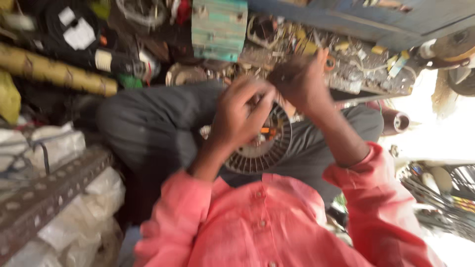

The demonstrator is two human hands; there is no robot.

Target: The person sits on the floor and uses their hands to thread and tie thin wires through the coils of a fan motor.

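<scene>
Hands come first, near the middle of the frame. The left hand (242, 116) is curled over the top edge of a round metal part with many thin slots (262, 148), and its fingers look closed on that edge. The right hand (302, 81) is up a little higher, to the upper right of the round part, with its fingers bunched together as if pinching something thin. It is too blurry to tell what it pinches, or if it holds anything at all. The round part sits on the person's lap, on grey trousers (148, 123), just above the pink shirt (267, 222) at the bottom of the frame. A small orange bit (268, 131) shows near the middle of the round part. Farther out, a yellow tube (54, 71) lies at the upper left, a teal wooden block (218, 27) is at the top middle, and a slotted metal bar (44, 193) runs along the lower left. What could go wrong, I think: the round part only rests on the lap, so a hard tug could make it tip and slide off. The thin slot edges could also scratch a finger.
</scene>
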